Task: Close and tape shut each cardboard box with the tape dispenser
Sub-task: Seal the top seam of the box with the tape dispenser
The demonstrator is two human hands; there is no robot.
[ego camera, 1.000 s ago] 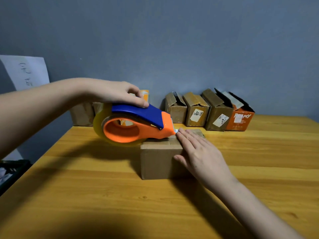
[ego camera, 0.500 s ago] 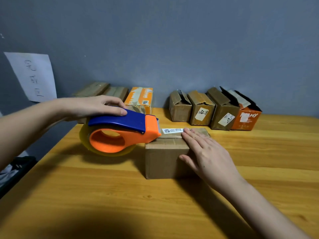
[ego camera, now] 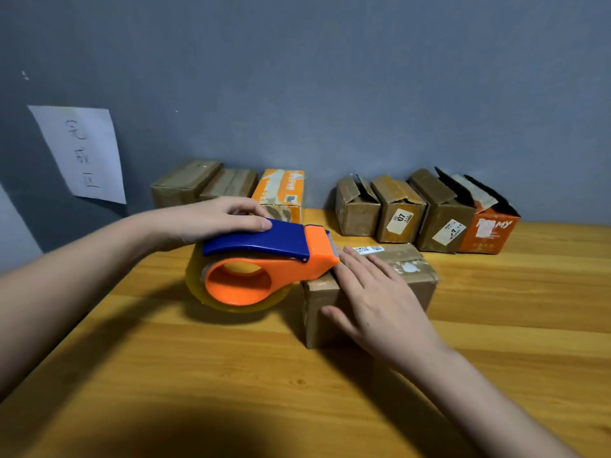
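Forearms enter from the lower left and lower right of the frame and meet at centre over a wooden table point(ego camera: 496, 309).

Left hand point(ego camera: 211, 219): wrist level, fingers curled over the blue handle of the tape dispenser point(ego camera: 264, 262), gripping it from above. Dispenser body orange, roll of clear tape around it; its orange nose meets the top left edge of the cardboard box point(ego camera: 413, 276). Whether the blade itself touches the cardboard is hard to tell, as the right fingertips cover that spot.

Right hand point(ego camera: 373, 302): palm down, fingers straight and slightly spread, lying flat on the box top, fingertips just beside the dispenser nose; thumb down the near face of the box. It holds nothing.

Cardboard box: centre right of the frame, flaps down, brown tape and a white label on its top.

Upper centre, along the grey wall: three closed boxes point(ego camera: 231, 186), the rightmost orange. To their right, four open boxes point(ego camera: 426, 213), flaps up, the rightmost orange.

Upper left: paper sheet point(ego camera: 82, 153) with handwriting on the wall.
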